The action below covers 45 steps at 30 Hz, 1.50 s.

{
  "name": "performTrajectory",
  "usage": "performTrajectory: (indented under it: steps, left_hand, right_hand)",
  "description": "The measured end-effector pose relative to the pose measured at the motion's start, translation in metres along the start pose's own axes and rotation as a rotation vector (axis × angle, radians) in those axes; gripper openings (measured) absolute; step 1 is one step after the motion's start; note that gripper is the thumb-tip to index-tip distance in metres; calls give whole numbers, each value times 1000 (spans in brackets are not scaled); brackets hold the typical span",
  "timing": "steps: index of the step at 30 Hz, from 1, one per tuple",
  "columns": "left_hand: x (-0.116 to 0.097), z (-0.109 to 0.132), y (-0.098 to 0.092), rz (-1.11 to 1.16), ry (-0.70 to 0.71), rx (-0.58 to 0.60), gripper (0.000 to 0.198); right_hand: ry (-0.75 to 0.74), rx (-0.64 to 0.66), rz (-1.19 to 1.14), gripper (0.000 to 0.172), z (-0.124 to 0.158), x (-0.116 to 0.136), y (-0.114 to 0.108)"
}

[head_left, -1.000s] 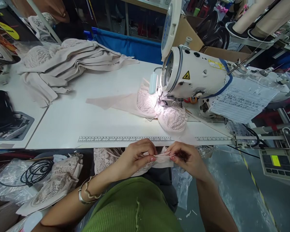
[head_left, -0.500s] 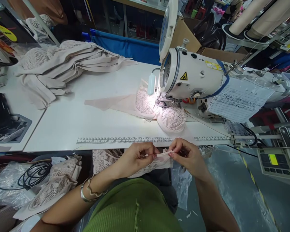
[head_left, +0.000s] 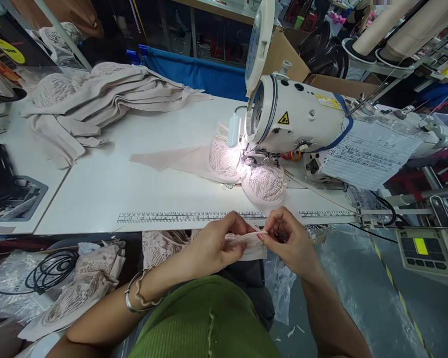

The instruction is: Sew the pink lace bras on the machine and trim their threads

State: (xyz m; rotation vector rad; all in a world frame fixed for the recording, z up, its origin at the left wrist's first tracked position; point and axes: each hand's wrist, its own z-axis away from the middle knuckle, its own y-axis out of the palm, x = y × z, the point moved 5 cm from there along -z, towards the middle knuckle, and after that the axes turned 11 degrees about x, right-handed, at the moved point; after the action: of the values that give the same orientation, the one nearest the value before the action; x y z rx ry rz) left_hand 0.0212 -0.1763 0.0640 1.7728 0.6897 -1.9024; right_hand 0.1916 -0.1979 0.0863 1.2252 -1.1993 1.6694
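Observation:
Just below the table's front edge, my left hand [head_left: 214, 243] and my right hand [head_left: 289, 238] pinch a pale pink lace garment piece [head_left: 246, 243] between them, fingers closed on its upper edge. More of the same lace [head_left: 160, 246] hangs down over my lap. Further up on the white table [head_left: 108, 184], a lace bra [head_left: 261, 181] lies under the presser foot of the white sewing machine [head_left: 302, 119], lit by its lamp, with a plain fabric wing [head_left: 164, 158] trailing left.
A heap of beige fabric pieces [head_left: 97, 99] lies at the table's back left. A printed ruler strip [head_left: 186, 217] runs along the front edge. Bagged lace pieces [head_left: 78, 288] and black wire rings [head_left: 48, 271] sit low left. A control panel [head_left: 425, 248] hangs at the right.
Both hands have risen slightly toward the table edge with the lace piece, and the fingers have shifted along its upper edge. The bra under the machine has not moved.

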Motion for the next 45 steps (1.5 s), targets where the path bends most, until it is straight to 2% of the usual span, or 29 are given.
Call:
performTrajectory:
  steps: [2,4,8,10,13,16,18,20,22,26,30,35,38,41,45]
  left_hand:
    - [1,-5,5,-31,-14,-37,21]
    - [5,-9,8,-35,-42,-76,15]
    - [11,-12,8,29,-72,-186,19]
    - [13,-12,6,86,-104,-199,21]
    - [15,-13,5,214,-154,-158,25]
    - [14,-13,3,266,-164,-147,29]
    - [14,-14,3,274,-161,-144,30]
    - [13,-16,3,294,-152,-137,29]
    - [13,-16,3,313,-147,-133,27]
    - [13,-17,2,334,-145,-135,24]
    - [14,-16,4,337,-145,-131,23]
    - [15,-15,3,320,-160,-128,23]
    - [15,-15,2,289,-162,-136,26]
    - [15,-14,4,239,-157,-174,25]
    - [16,-12,9,164,-138,-227,24]
  right_hand:
    - [-2,11,15,21,0,5,4]
    - [7,26,28,20,-1,9,6]
    - [12,37,48,16,-3,5,2]
    - [5,42,17,24,-3,-2,-2]
    - [14,17,-37,43,-1,-13,-9]
    - [4,24,44,53,2,-15,-11]
    - [6,85,108,58,2,-12,-8]
    - [30,160,121,53,0,-10,-3]
    - [49,215,96,40,-1,-9,1]
    - [62,255,14,27,-5,-8,6]
    - [62,240,-22,27,-8,-8,8]
    - [85,150,-59,33,-9,-16,6]
    - [79,55,-97,43,-9,-21,0]
    - [58,49,-82,55,-11,-19,2]
    - [49,74,29,44,-12,-8,12]
